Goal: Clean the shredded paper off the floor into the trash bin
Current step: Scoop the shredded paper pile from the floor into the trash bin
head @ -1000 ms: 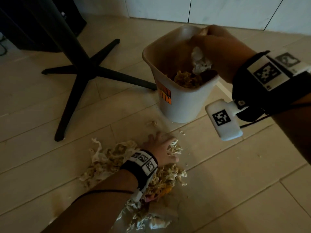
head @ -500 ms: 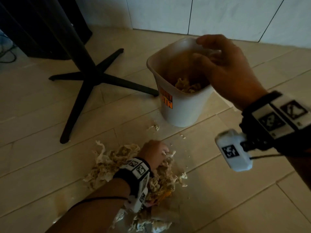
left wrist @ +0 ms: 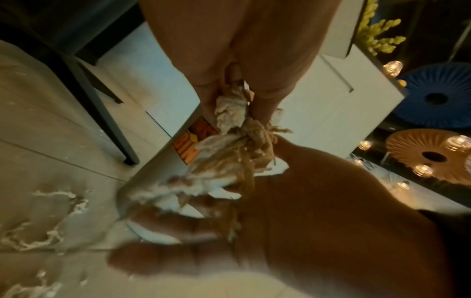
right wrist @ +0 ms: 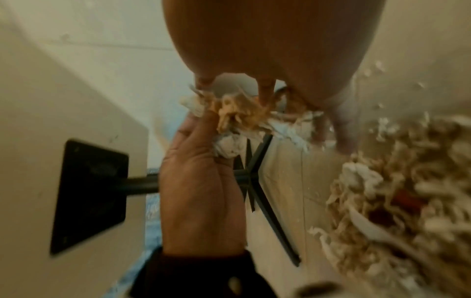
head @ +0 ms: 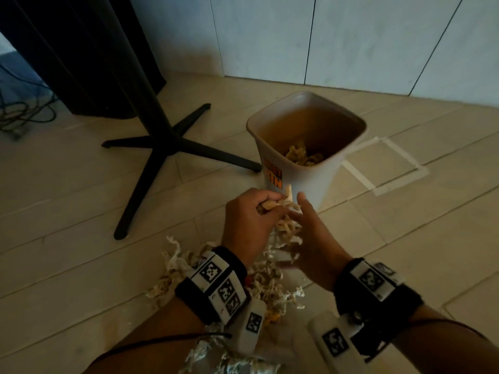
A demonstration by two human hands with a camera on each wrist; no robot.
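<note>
A beige trash bin [head: 310,182] with an orange label stands on the tiled floor and holds some shredded paper [head: 302,155]. Just in front of it my left hand [head: 270,205] grips a clump of shredded paper [head: 287,225], lifted off the floor. My right hand [head: 305,225] presses straight fingers against the clump's right side. The wrist views show the same clump [left wrist: 237,145] [right wrist: 237,115] squeezed between both hands. A wide pile of shreds [head: 267,284] lies on the floor beneath my wrists.
A black table pedestal with cross-shaped feet [head: 164,147] stands left of the bin, one foot reaching to its base. Cables [head: 16,114] lie at the far left. White wall panels [head: 351,36] run behind. A white tape square [head: 386,163] marks the floor right of the bin.
My right hand left the bin's mouth and came down beside my left hand. My left hand closed on shreds and lifted them off the pile toward the bin.
</note>
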